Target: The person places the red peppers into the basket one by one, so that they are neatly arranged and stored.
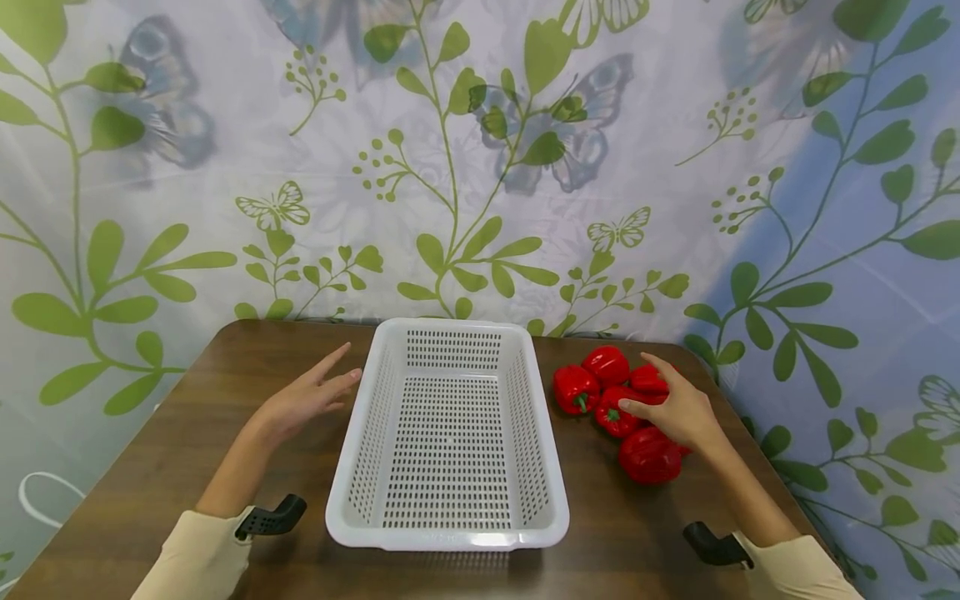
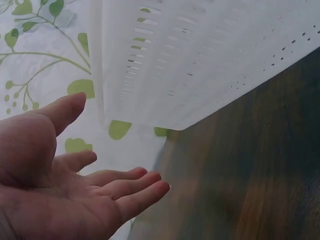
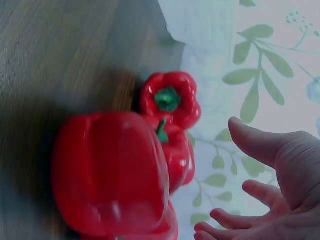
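A white perforated plastic basket (image 1: 450, 537) stands in the middle of the table with nothing inside. To its left, my left hand (image 1: 303, 404) hovers with fingers spread, holding nothing; the left wrist view shows its open palm (image 2: 65, 200) beside the basket wall (image 2: 165, 65). On the basket's right lies a cluster of several red bell peppers (image 1: 649, 456) with green stems. Over the cluster's right side is my right hand (image 1: 682, 412), thumb and fingers apart and nothing gripped. The right wrist view has a large pepper (image 3: 110, 170) up close, with the right hand (image 3: 275, 185) beside it.
The brown wooden table (image 1: 292, 467) ends at a patterned cloth backdrop (image 1: 480, 167) with green leaves and butterflies. A white cord (image 1: 33, 500) hangs at the far left. Dark wrist mounts (image 1: 273, 517) sit at both sleeve cuffs.
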The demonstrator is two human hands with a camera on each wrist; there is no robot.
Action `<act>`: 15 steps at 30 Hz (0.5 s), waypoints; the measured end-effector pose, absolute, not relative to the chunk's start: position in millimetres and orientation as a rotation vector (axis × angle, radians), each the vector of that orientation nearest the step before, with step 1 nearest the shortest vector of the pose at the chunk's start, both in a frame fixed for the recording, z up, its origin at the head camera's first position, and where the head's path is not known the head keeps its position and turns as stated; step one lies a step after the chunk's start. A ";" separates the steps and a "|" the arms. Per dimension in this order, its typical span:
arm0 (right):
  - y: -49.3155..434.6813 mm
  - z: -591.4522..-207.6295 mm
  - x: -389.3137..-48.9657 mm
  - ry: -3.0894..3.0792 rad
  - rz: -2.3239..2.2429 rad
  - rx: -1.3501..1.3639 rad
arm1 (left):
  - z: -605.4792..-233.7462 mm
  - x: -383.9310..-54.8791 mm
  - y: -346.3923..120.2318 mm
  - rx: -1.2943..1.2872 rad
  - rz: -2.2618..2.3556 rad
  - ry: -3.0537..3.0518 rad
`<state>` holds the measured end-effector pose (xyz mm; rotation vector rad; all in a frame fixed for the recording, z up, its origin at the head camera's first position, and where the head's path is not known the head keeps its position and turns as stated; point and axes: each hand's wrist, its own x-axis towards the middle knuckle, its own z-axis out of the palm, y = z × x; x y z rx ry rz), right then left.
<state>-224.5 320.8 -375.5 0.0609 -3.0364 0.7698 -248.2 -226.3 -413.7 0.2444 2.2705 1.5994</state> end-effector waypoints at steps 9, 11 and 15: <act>349.5 -373.1 -220.7 -3.080 0.822 0.017 | -423.1 -252.2 -226.0 0.276 1.703 2.144; 354.5 -373.3 -219.3 -3.090 0.834 0.009 | -423.8 -252.5 -226.3 0.282 1.724 2.120; 364.0 -373.4 -216.1 -3.100 0.869 0.029 | -425.1 -253.6 -226.4 0.308 1.743 2.094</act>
